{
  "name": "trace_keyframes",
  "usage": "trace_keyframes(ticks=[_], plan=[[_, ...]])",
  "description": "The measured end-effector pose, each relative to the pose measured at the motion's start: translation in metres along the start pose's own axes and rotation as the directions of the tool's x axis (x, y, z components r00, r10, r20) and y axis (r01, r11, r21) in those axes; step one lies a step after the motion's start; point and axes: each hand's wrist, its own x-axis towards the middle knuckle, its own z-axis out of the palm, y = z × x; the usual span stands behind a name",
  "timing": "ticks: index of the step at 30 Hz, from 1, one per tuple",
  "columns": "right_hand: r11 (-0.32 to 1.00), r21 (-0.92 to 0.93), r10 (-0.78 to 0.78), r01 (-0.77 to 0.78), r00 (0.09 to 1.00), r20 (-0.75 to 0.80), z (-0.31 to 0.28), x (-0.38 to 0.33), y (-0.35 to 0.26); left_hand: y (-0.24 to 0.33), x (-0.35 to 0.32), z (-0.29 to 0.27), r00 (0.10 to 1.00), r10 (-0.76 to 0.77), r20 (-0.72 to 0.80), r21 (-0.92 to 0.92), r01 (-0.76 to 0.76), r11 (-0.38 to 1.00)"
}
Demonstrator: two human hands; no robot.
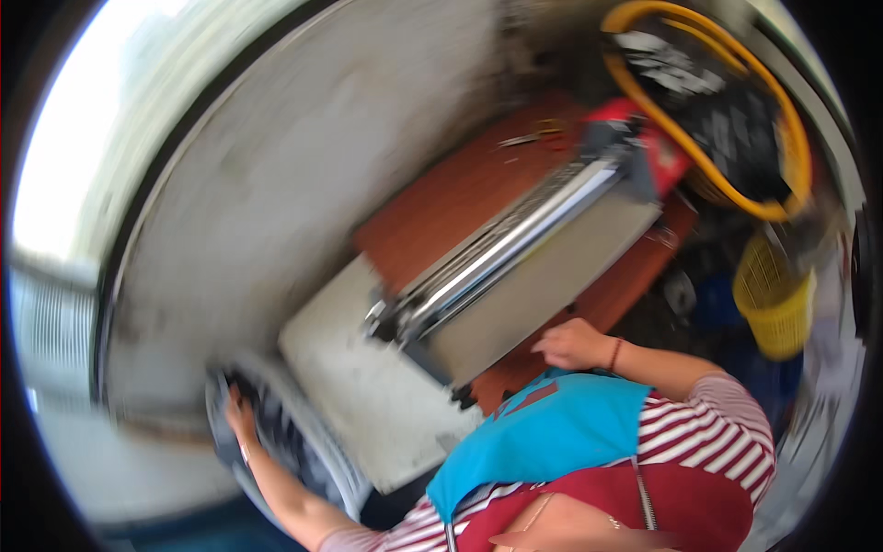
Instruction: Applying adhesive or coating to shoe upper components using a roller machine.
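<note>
Fan guard [303, 442]: round, white wire grille over a dark inside, blurred, lay low left beside a white board. Tile cutter [515, 248]: long chrome rails, grey bed, red head, lay diagonally on the brown table.

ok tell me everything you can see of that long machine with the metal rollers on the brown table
The roller machine lies diagonally across the brown table, tilted in this blurred view. Shiny metal rollers run its length above a flat pale grey panel. The far end carries a red housing, the near end a dark bracket. A white slab sits at its near end. The right hand, wearing a thin wristband, rests just beside its lower edge; contact is unclear.
</note>
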Motion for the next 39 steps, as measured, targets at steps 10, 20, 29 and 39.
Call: trace_keyframes(ticks=[10,20,29,39], plan=[[0.903,-0.344,0.072,-0.257,0.880,-0.470,-0.212,-0.057,0.014,0.027,0.060,0.127,0.946,-0.301,0.121,-0.158,0.318,0.935],[0.364,-0.670,0.301,-0.647,0.762,-0.573,-0.413,-0.119,0.238,0.246,0.128,0.065,0.965,-0.251,-0.082,-0.502,0.177,0.846],[0.314,-0.877,0.261,-0.363,0.921,-0.288,-0.460,-0.113,0.376,0.553,0.101,0.097,0.986,0.137,-0.093,-0.530,-0.165,0.832],[0.442,-0.892,-0.013,-0.092,0.994,-0.109,-0.492,-0.086,0.418,0.766,0.143,0.180,0.961,0.259,0.096,-0.575,-0.159,0.803]])
